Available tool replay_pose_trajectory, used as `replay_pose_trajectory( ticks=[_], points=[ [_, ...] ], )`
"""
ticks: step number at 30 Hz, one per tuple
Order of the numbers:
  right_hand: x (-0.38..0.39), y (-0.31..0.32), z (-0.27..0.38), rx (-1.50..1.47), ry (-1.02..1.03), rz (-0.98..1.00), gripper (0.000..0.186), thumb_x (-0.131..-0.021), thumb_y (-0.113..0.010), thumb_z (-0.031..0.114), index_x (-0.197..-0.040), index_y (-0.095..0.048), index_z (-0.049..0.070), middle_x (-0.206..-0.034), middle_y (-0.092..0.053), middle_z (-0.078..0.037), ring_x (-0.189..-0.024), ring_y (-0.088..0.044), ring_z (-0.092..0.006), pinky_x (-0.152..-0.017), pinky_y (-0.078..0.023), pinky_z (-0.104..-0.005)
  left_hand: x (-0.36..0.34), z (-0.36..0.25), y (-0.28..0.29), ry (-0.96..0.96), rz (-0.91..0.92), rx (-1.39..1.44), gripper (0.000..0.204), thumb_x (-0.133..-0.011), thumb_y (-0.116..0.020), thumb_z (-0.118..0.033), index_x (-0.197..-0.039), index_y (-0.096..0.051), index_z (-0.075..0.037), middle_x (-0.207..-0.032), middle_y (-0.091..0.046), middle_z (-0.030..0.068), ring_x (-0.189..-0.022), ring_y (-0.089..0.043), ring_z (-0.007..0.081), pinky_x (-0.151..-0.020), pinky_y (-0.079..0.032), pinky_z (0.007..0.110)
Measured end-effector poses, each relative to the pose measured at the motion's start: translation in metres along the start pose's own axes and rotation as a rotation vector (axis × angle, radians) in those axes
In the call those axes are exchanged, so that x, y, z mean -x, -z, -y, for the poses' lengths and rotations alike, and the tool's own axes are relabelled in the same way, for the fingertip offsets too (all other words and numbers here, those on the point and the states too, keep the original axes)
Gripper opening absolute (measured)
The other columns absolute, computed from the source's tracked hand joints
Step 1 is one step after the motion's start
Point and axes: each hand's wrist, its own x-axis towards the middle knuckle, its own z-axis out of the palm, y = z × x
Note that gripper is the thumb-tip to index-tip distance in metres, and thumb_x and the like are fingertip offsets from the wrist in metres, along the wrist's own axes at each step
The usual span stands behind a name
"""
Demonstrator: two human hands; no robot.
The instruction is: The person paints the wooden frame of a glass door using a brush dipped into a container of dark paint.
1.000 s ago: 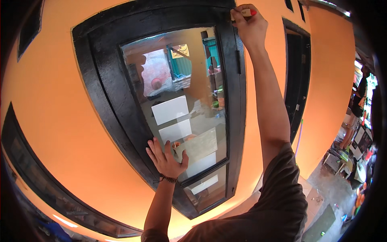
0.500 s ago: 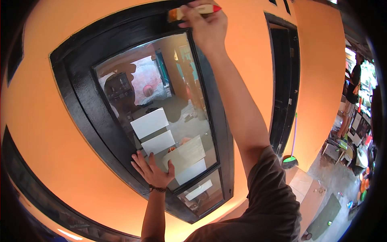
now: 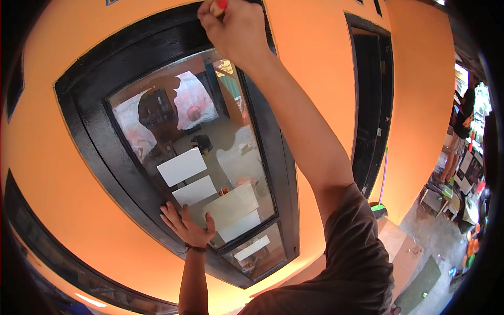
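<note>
My right hand (image 3: 239,32) is raised to the top edge of a black window frame (image 3: 97,113), fingers closed round a paintbrush (image 3: 219,7). Only the red-tipped end of its pale handle shows; the bristles are hidden by the hand or cut off above. Lower down, my left hand (image 3: 185,226) lies with fingers spread at the left lower part of the window, against the glass and the frame's edge. It holds nothing, and a dark bracelet circles the wrist. The glass pane (image 3: 236,163) reflects and shows a room with white rectangular sheets (image 3: 182,166).
Orange wall (image 3: 315,94) surrounds the window. To the right stands a dark doorway (image 3: 367,100), with a green-headed broom (image 3: 377,208) leaning beside it. Farther right, a person (image 3: 463,126) stands near cluttered household items. Another dark-framed window (image 3: 58,262) is at the lower left.
My right hand has moved left and up along the top of the frame. The brush handle now points toward me instead of sideways. My left hand remains on the window as the view shifts slightly.
</note>
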Motion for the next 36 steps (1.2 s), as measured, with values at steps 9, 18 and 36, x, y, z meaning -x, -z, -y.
replay_pose_trajectory(
  ticks=[9, 18, 36],
  points=[
    [-0.001, 0.064, -0.068, -0.531, -0.477, -0.062, 0.007, -0.087, -0.059, -0.003, -0.090, -0.056, 0.003, -0.080, -0.065, -0.008, -0.069, -0.065, -0.0145, -0.053, -0.056, -0.0253, -0.001, -0.002, 0.002, -0.010, -0.003, -0.019, 0.058, -0.080, -0.059, -0.038, -0.119, -0.048, 0.004, -0.142, -0.032, 0.0318, -0.134, -0.025, 0.0516, -0.105, -0.021, 0.066],
    [0.002, 0.052, -0.065, -0.602, -0.481, -0.050, 0.007, -0.087, -0.061, -0.001, -0.091, -0.056, 0.003, -0.079, -0.064, -0.007, -0.068, -0.065, -0.0146, -0.053, -0.056, -0.0253, -0.003, -0.004, 0.001, -0.005, 0.022, -0.047, 0.057, -0.080, -0.059, -0.037, -0.118, -0.048, 0.005, -0.142, -0.031, 0.0323, -0.134, -0.025, 0.0519, -0.105, -0.021, 0.066],
    [0.024, 0.009, -0.049, -0.588, -0.578, -0.115, 0.009, -0.084, -0.065, 0.002, -0.090, -0.058, 0.002, -0.076, -0.065, -0.007, -0.062, -0.064, -0.0136, -0.051, -0.055, -0.0254, 0.000, 0.000, 0.000, 0.020, -0.025, -0.024, 0.060, -0.076, -0.062, -0.032, -0.122, -0.048, 0.004, -0.142, -0.031, 0.0333, -0.132, -0.031, 0.0510, -0.105, -0.026, 0.062]
  ],
)
